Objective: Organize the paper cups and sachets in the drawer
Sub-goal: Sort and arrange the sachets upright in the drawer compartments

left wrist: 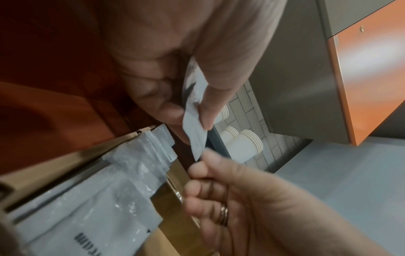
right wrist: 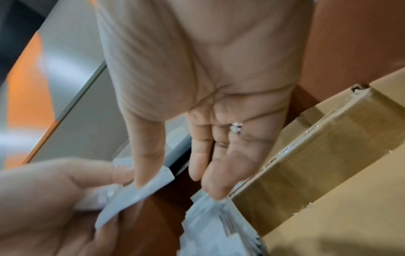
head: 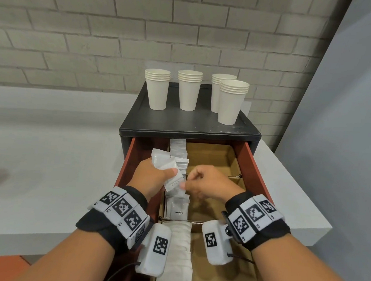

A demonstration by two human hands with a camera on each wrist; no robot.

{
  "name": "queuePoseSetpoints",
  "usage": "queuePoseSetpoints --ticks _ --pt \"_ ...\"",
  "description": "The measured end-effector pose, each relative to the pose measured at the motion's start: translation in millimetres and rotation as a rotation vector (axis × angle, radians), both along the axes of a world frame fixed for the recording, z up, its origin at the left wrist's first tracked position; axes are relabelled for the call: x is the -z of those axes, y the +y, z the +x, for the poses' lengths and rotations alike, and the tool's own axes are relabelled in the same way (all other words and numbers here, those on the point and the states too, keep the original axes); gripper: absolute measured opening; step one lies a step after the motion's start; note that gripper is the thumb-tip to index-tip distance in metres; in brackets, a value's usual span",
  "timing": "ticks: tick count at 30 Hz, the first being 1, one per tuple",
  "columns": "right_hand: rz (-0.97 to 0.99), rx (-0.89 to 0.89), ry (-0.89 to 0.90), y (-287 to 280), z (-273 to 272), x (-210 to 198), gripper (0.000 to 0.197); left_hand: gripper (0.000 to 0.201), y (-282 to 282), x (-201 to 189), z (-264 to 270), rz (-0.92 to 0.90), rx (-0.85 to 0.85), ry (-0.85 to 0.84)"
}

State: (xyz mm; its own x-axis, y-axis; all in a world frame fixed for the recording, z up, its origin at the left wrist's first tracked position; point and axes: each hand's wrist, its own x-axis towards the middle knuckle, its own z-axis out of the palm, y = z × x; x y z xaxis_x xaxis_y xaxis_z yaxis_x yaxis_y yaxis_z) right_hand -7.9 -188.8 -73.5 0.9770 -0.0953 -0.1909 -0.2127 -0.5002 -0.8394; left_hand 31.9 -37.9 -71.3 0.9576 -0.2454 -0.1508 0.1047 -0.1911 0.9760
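At centre frame of the head view, the left hand (head: 154,177) grips a fanned bunch of white sachets (head: 168,165) above the left lane of the open drawer (head: 252,166), thumb clamped across them. The right hand (head: 208,185) pinches the lower edge of one sachet from that bunch between thumb and forefinger, its other fingers loosely curled. Below them, a row of creamer sachets (head: 177,209) stands on edge in the cardboard divider (head: 214,155), with white sugar sachets (head: 179,248) in the compartment nearer the bottom of the frame. Four stacks of paper cups (head: 188,90) stand on the black cabinet top (head: 181,118), upper centre. To do this well, I judge the right hand should draw out one sachet at a time, keep it upright and facing like its neighbours, and slide it snugly into the row while the left keeps a firm grip so the rest do not spill.
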Motion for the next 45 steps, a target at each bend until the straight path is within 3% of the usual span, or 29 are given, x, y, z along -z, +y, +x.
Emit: queuePoseSetpoints --ticks 2,4,11,16,20,24,28,33,36,38,40,45 --pt "0.165 0.038 -0.040 0.2 -0.2 -3.8 0.018 0.035 0.1 1.4 -0.7 0.010 0.039 -0.007" --pt "0.199 0.044 -0.075 2.3 -1.6 -5.7 0.018 0.031 -1.7 0.1 -3.1 0.003 0.083 0.018" --pt "0.186 0.001 -0.096 0.2 -0.5 -6.8 0.030 0.017 -8.4 -7.5 -4.3 -0.124 -0.006 0.262" --pt "0.084 -0.074 -0.013 -2.5 -1.2 -5.0 0.027 0.025 -7.4 -9.9 0.5 -0.157 -0.153 0.324" --pt "-0.179 -0.181 0.124 2.1 -4.8 1.3 0.022 0.016 -5.2 -5.6 5.4 -0.055 -0.139 0.207" --pt "-0.361 -0.213 0.124 9.6 -4.9 10.8 0.027 0.008 -3.7 -4.2 3.9 0.035 -0.072 0.050" --pt "-0.533 -0.240 0.126 15.2 -5.1 18.4 0.024 0.014 -2.0 -2.5 1.5 0.030 -0.038 -0.029" --pt "-0.649 -0.239 0.102 21.0 -5.8 24.6 0.036 0.017 -1.8 -0.9 2.3 0.058 -0.043 -0.074" --pt "-0.611 -0.208 0.090 24.8 -4.7 27.0 0.034 0.022 -1.6 0.1 2.4 0.080 -0.046 -0.077" --pt "-0.542 -0.163 0.083 26.1 -3.4 30.7 0.062 0.024 -1.3 0.5 2.9 0.090 -0.050 -0.086" --pt "-0.506 -0.133 0.062 26.2 -2.8 32.1 0.076 0.024 -1.5 0.5 2.8 0.097 -0.047 -0.090" --pt "-0.419 -0.129 0.077 22.7 -4.3 27.1 0.071 0.021 -1.5 0.5 2.2 0.130 -0.021 -0.095"
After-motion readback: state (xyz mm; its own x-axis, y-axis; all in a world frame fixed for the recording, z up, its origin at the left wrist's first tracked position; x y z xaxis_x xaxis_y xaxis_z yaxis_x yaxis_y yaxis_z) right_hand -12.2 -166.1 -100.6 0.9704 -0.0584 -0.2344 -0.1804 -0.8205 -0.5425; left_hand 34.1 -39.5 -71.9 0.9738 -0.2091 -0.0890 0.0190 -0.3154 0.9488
